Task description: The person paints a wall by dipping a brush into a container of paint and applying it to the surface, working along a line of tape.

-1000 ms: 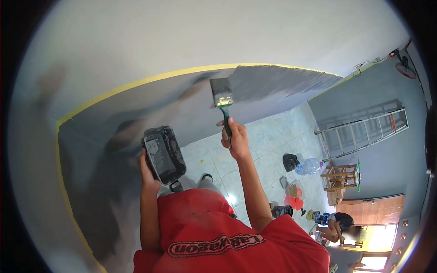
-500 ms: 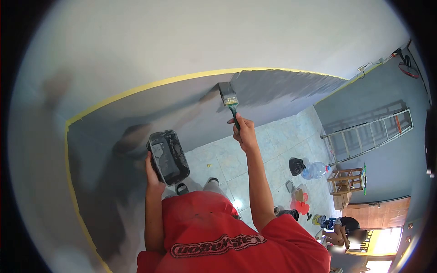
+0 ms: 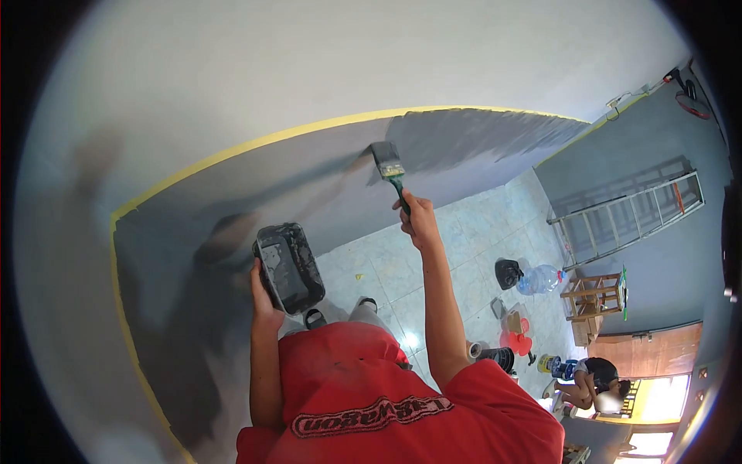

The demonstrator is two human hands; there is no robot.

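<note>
My right hand (image 3: 420,220) is closed around the dark green handle of a wide paintbrush (image 3: 389,160). Its grey-coated bristles are against the wall, or very near it, below a strip of yellow masking tape (image 3: 340,121). My left hand (image 3: 265,300) grips the side of a black paint tray (image 3: 313,271), with the fingers partly hidden by it. Grey paint coats the tray's inside. On the wall, darker grey paint (image 3: 456,133) lies right of the brush under the tape, and more covers the left end.
A metal ladder (image 3: 630,218) leans at the right wall. Near it are a wooden stool (image 3: 593,298), a clear water jug (image 3: 541,280) and a black bag (image 3: 508,274). Another person (image 3: 591,383) crouches at the lower right beside paint buckets (image 3: 558,367).
The brush has shifted slightly down, farther from the tape. My left hand still holds the tray at about the same place. The view has moved a little.
</note>
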